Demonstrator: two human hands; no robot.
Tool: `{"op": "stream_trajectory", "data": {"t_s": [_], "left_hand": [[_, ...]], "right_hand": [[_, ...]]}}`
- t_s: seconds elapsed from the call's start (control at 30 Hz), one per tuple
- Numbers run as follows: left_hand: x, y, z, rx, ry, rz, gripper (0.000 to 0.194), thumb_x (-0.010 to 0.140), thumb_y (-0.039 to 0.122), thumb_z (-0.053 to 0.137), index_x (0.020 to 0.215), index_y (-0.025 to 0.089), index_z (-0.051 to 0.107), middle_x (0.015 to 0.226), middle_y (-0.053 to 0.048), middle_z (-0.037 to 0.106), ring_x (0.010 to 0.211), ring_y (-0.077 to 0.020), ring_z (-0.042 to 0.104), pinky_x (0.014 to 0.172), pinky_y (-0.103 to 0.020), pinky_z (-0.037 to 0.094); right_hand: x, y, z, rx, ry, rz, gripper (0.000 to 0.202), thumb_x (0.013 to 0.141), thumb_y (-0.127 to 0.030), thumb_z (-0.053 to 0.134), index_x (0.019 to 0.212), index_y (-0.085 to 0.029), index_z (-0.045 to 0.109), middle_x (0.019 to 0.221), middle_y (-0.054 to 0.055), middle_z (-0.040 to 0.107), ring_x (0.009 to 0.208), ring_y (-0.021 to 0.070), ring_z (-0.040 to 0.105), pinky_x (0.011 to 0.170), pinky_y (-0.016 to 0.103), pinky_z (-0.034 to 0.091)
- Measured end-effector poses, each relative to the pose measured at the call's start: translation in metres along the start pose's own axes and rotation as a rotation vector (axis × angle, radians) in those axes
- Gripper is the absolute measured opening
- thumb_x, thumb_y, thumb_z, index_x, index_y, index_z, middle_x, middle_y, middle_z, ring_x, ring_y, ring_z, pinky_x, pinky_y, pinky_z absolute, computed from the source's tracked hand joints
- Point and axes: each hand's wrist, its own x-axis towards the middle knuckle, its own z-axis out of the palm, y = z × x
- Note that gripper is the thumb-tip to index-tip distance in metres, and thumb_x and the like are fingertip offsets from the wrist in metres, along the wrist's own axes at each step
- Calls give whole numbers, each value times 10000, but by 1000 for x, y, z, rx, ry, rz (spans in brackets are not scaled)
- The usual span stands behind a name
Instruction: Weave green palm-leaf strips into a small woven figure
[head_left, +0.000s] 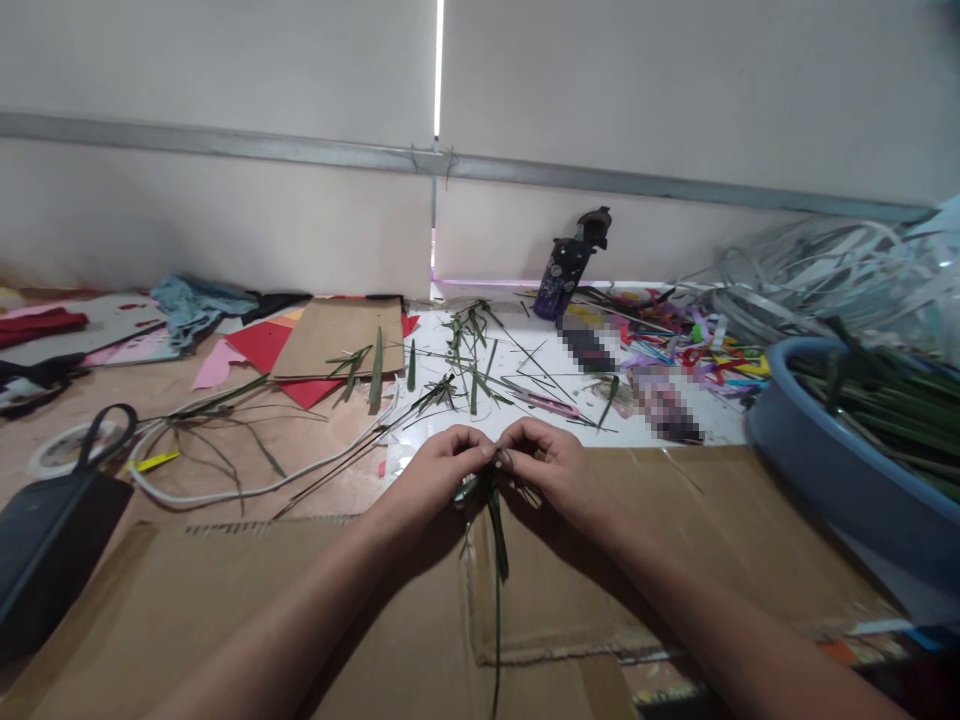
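Note:
Both hands meet at the middle of the view, above a sheet of brown cardboard (675, 530). My left hand (448, 462) is closed, its thumb and fingertips pinching green leaf strips (496, 530). My right hand (546, 462) is closed too, pinching the same strips from the other side, thumb almost touching the left thumb. Long ends of the strips hang down below the fingers over the cardboard. The exact spot where the fingertips grip is partly hidden. Just beyond the hands, a pink cutter (551, 403) lies on the white surface among loose leaf pieces (474, 385).
A blue basin (825, 470) of green leaves stands at the right. Behind are a dark bottle (561, 275), colourful ribbon scraps (675, 335) and clear plastic strips (795, 270). A black case (56, 545), white cable (217, 497) and tape roll (71, 452) lie at the left.

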Motion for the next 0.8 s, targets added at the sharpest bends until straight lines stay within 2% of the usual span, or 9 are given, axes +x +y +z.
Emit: {"op": "stream_trajectory", "data": {"t_s": [0.1,0.17,0.33,0.4,0.5,0.6,0.8], "left_hand": [[2,1,-3,-3,-25,-21,230,771,332,837,775,201,647,804,-20,573,750,-167,555,692,-303,458],[1,2,-2,-50,-25,-37,224,765,317,840,789,194,654,823,-21,580,767,-165,559,699,-292,453],[-4,3,3,-141,26,-71,258,761,335,864,857,183,678,820,-22,610,743,-156,570,661,-265,409],[-4,2,4,-168,31,-60,271,765,336,873,875,177,684,802,-21,618,729,-152,571,663,-264,406],[-3,2,3,-193,13,-46,274,780,347,873,869,173,680,776,-12,610,702,-140,555,656,-262,395],[-2,3,2,-101,11,-4,241,805,346,851,850,178,684,775,-5,603,697,-134,543,651,-263,395],[2,-3,0,57,9,61,233,800,271,847,983,208,719,887,-38,685,813,-179,629,740,-303,462]], "right_hand": [[0,2,0,-27,4,-20,79,871,-280,735,805,-246,709,797,20,663,785,213,591,730,366,463],[-1,0,1,33,1,11,88,858,-289,755,799,-240,712,801,22,659,785,207,581,718,356,459],[-11,-16,10,402,13,259,126,856,-325,788,899,-238,708,834,-3,614,758,161,553,636,278,410],[-13,-21,13,434,35,294,140,839,-310,803,918,-238,712,868,0,620,776,156,558,628,262,401],[-12,-20,13,376,35,267,151,789,-288,828,853,-222,708,825,11,628,757,165,559,607,272,401],[-6,-12,9,343,18,250,131,777,-259,807,798,-225,682,745,-4,603,700,161,542,583,279,387],[3,0,0,253,8,119,85,769,-221,760,780,-230,677,747,-11,618,692,167,557,634,313,428]]}}
